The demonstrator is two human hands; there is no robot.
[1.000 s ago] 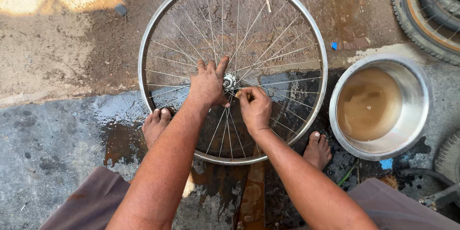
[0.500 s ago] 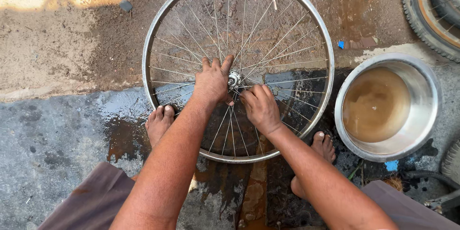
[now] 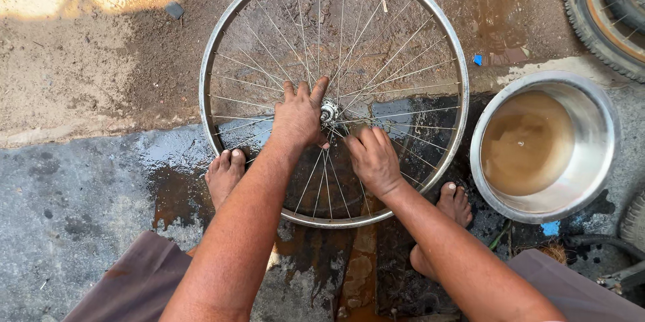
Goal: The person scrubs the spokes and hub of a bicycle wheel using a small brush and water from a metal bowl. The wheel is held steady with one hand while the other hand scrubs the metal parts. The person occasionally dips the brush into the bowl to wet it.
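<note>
Hands meet at the centre of a bare bicycle wheel (image 3: 334, 91) lying flat on the ground. Left hand (image 3: 297, 116) rests palm-down on the spokes, fingers spread and extended, fingertips just beside the hub (image 3: 329, 112); it grips nothing. Right hand (image 3: 373, 159) lies curled on the spokes at the hub's lower right; whether its fingers pinch a part of the hub cannot be told from this angle, as the knuckles cover the contact.

Wheel rim sits between the person's bare feet: left foot (image 3: 225, 175) touches or nearly touches the rim's lower left edge, right foot (image 3: 451, 209) sits against its lower right edge. The near arc of the rim lies over wet, dark concrete (image 3: 80, 201); the far arc lies over dry dirt (image 3: 101, 60), with open ground to the left.

To the right, a metal basin (image 3: 601, 120) of murky brown water stands near the rim but apart from it. A tyre (image 3: 591, 20) occupies the upper right corner, well apart from the wheel.
</note>
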